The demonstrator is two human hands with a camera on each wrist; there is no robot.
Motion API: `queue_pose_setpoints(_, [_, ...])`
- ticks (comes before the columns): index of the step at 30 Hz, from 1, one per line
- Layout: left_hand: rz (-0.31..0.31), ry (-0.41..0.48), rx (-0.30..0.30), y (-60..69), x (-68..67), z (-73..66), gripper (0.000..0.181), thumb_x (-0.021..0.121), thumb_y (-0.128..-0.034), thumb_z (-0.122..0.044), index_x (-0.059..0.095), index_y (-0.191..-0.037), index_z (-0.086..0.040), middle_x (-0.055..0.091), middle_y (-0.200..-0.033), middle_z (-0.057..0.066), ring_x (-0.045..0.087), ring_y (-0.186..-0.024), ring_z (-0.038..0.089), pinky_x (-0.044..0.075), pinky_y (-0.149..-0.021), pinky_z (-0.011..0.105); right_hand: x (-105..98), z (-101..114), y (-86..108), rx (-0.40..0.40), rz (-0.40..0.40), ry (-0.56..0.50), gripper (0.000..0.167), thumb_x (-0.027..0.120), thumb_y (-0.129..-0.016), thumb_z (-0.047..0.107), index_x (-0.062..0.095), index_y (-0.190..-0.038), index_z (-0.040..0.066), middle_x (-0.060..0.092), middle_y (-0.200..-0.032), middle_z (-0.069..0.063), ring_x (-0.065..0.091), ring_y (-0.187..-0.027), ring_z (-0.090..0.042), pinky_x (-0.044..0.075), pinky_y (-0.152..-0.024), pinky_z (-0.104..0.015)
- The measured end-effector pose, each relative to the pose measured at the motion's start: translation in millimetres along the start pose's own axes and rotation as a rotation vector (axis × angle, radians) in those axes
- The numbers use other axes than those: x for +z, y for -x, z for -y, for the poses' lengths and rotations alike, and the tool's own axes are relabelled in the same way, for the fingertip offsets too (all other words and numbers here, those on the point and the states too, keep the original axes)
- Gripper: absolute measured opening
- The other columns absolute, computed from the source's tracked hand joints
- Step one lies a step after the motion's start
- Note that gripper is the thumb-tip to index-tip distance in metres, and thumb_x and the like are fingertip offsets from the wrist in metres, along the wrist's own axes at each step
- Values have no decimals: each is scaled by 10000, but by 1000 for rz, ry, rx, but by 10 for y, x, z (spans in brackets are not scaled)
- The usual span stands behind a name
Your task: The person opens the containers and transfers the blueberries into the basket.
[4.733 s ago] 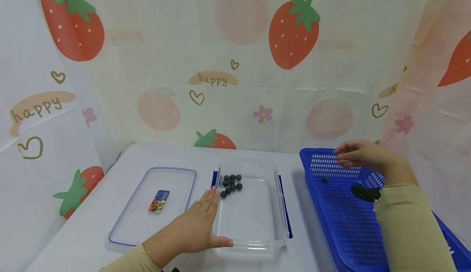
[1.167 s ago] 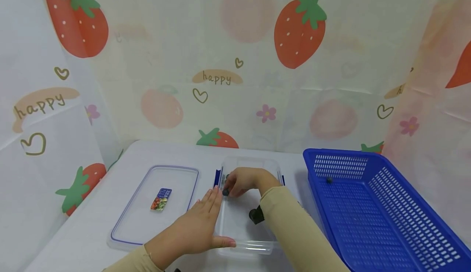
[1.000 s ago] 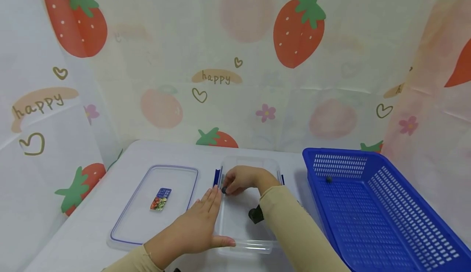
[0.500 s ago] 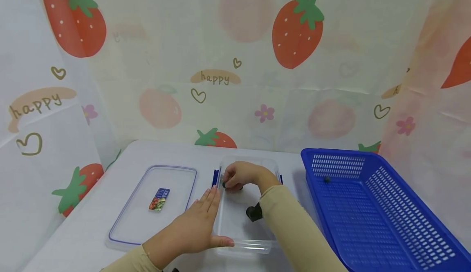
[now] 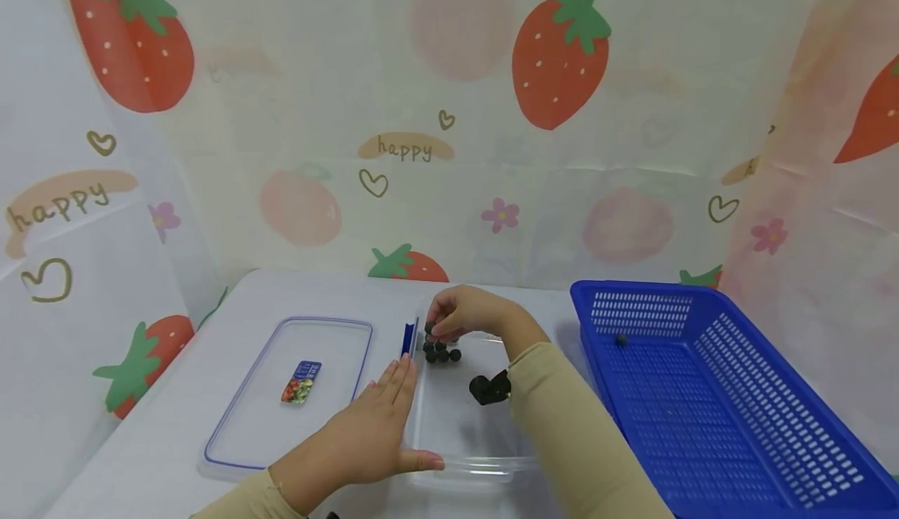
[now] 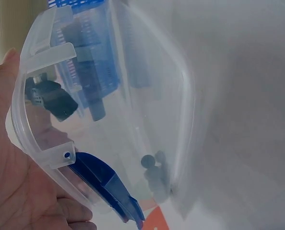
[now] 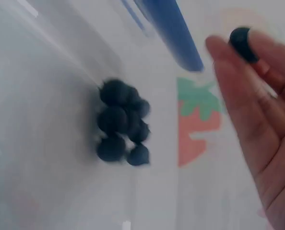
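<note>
A dark round blueberry [image 7: 243, 44] is pinched between the thumb and fingertips of my right hand [image 5: 474, 312]. This hand is over the back left of a clear plastic container [image 5: 467, 464]. Just below it, several more blueberries [image 5: 441, 353] sit clustered along the container's left wall; the right wrist view shows them bunched together on the bottom. My left hand [image 5: 361, 433] lies along the container's left side with fingers straight and thumb at the front rim. In the left wrist view, its palm is against the clear wall near a blue latch [image 6: 106, 182].
A clear lid [image 5: 246, 449] with a blue seal and a small label [image 5: 302, 382] lies left of the container. To the right stands a blue perforated basket [image 5: 709, 425] holding one blueberry [image 5: 621, 340]. A printed curtain [image 5: 414, 58] surrounds the table.
My right hand has come from over the basket into the container, then shifted toward its back and upward with a blueberry from the cluster's front. My left hand has stayed in place.
</note>
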State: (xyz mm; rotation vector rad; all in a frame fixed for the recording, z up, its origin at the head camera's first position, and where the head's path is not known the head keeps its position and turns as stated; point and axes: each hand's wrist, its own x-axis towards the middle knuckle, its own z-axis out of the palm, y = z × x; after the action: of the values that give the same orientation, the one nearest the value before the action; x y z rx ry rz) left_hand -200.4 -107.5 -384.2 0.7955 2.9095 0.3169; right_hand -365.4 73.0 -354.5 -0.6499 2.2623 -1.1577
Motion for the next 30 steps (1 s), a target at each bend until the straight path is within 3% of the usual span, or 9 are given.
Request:
queue_pose_setpoints(12, [18, -3, -15, 6, 9, 12, 1164, 387, -705, -807, 86, -1443, 42, 44, -1504, 215, 19, -1384, 324, 213, -1051, 532, -474, 135, 303, -76, -53, 12, 136, 637, -828, 9, 609, -961, 20, 645, -946, -115, 626, -916, -247, 507, -819, -321])
queue_pose_setpoints(17, [13, -15, -8, 1, 13, 7, 1184, 334, -688, -837, 85, -1444, 39, 42, -1505, 208, 16, -1385, 321, 211, -1055, 521, -721, 139, 532, -108, -99, 55, 155, 644, -828, 37, 602, -977, 27, 641, -960, -115, 594, -956, -283, 488, -848, -344])
queue_pose_setpoints(24, [11, -18, -6, 10, 11, 6, 1186, 337, -687, -837, 95, -1441, 47, 51, -1504, 212, 24, -1384, 327, 209, -1056, 519, -1000, 69, 900, -121, -139, 29, 205, 655, -828, 51, 581, -1010, -7, 633, -983, -154, 596, -944, -283, 488, -845, -357])
queue_pose_setpoints(30, [20, -19, -4, -1, 17, 14, 1189, 326, -686, -841, 82, -1443, 43, 32, -1503, 214, 23, -1384, 330, 203, -1062, 511, -1187, -44, 1182, -98, -207, 108, 210, 659, -828, 71, 583, -1015, 13, 643, -978, -129, 608, -923, -242, 494, -820, -333])
